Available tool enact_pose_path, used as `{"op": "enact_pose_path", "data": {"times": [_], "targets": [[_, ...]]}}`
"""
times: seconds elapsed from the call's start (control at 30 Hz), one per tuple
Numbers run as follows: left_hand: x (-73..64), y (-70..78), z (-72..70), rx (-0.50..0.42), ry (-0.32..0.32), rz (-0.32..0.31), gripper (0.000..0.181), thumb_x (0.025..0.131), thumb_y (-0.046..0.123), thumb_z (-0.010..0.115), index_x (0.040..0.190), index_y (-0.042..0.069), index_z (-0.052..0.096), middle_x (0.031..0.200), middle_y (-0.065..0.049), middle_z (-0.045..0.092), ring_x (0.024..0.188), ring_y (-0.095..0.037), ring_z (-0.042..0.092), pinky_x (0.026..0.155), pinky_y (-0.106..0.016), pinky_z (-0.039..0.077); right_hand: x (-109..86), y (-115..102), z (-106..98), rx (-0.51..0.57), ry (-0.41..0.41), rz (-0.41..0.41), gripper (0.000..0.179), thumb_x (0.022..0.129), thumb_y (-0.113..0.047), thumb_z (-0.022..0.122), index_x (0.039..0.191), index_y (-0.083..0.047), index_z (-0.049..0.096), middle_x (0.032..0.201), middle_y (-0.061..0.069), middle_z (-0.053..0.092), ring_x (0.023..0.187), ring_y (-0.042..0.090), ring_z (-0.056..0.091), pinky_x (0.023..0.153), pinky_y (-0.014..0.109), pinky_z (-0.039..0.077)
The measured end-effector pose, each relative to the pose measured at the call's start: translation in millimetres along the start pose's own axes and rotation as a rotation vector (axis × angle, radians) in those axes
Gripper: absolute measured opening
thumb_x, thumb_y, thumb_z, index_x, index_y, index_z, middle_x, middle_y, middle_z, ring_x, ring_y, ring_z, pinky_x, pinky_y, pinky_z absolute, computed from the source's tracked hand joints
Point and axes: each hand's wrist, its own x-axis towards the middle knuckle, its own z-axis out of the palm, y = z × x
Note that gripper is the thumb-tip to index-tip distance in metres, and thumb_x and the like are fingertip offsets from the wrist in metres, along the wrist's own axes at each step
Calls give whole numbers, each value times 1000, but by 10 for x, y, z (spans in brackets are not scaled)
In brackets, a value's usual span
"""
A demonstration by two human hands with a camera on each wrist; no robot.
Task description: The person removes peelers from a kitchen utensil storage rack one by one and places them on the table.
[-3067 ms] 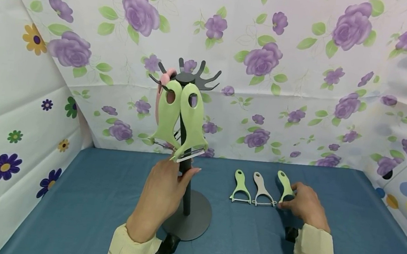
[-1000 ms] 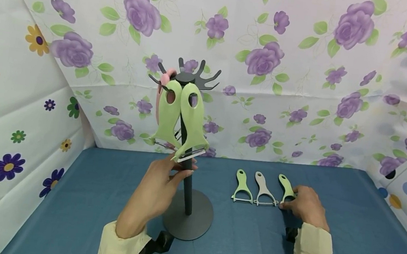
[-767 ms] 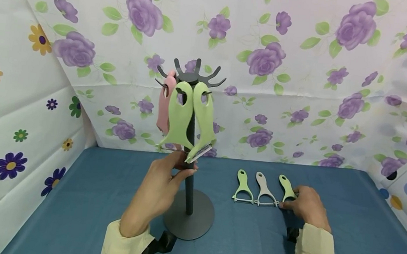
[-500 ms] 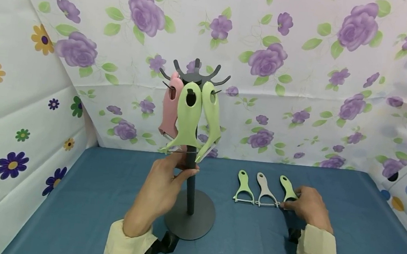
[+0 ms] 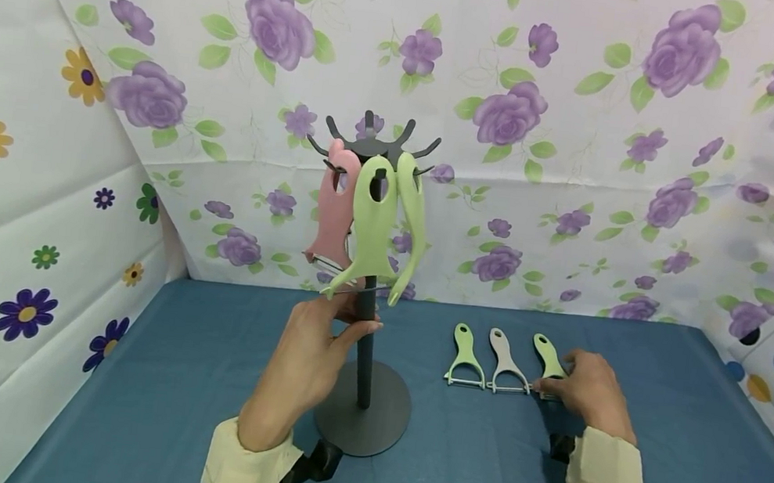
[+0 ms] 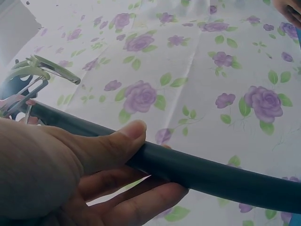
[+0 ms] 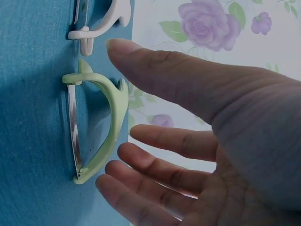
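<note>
My left hand (image 5: 302, 370) pinches the dark pole (image 6: 197, 172) of a utensil rack between thumb and fingers, just under the hanging peelers. From the hooks of its round top hang two green peelers, one facing me (image 5: 373, 228) and another (image 5: 412, 220) turned edge-on, plus a pink peeler (image 5: 335, 212) on the left. My right hand (image 5: 594, 393) hovers around the rightmost green peeler (image 7: 115, 113) on the cloth. In the right wrist view its thumb and fingers are spread, apart from that peeler. Some fingers of the left hand are hidden behind the pole in the head view.
Left of the right hand lie another green peeler (image 5: 464, 356) and a whitish peeler (image 5: 505, 362), side by side on the blue cloth (image 5: 464, 454). The rack's round base (image 5: 375, 421) stands on the cloth. Bare hooks (image 5: 409, 130) point toward the back. A flowered sheet (image 5: 570, 253) rises behind.
The rack's top has turned, carrying the hanging peelers rightward; the pink one has come round into fuller view. My left hand shifted slightly on the pole. The right hand stays by the rightmost peeler.
</note>
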Motion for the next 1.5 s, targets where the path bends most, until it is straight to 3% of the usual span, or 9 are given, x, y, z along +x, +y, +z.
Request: {"op": "enact_pose_path", "data": {"times": [0.23,0.47,0.6,0.77,1.13,1.5], "targets": [[6,35,4,-53,-25,-40,38,97,18,71,134,14,64,105,-3,74,101,-18,72,82,-36,64,-42,9,8,40,100,-39,75,92,-38,76,141,12,48,132,38,54,110,49,59,80,57,53],[3,62,6,-73,-12,5,27,98,18,69,125,12,68,103,-4,74,99,-17,73,82,-33,64,-76,-12,8,86,156,-77,70,94,-36,74,142,9,49,129,35,54,112,49,56,80,56,52],[6,67,10,-70,-28,0,22,98,18,69,119,11,69,102,-5,73,99,-18,74,81,-32,64,-103,-45,38,120,211,-95,64,96,-34,72,141,7,51,131,35,55,117,50,55,84,58,52],[13,62,15,-63,-43,-9,23,98,17,69,120,8,68,103,-6,72,101,-19,73,81,-33,64,-104,-104,63,168,306,-174,56,99,-32,69,139,5,54,130,32,58,120,49,56,89,60,52],[10,48,20,-55,-37,-8,41,99,15,68,138,9,59,103,-7,72,99,-19,72,80,-32,64,-53,-299,81,233,454,-342,48,100,-27,69,137,1,56,132,26,57,122,46,56,101,61,51],[-6,41,4,-42,-36,-3,45,100,15,67,142,6,57,107,-9,71,101,-20,72,80,-31,63,-116,-601,7,255,499,-528,50,97,-27,73,137,-2,57,131,21,60,120,39,58,101,61,51]]}}
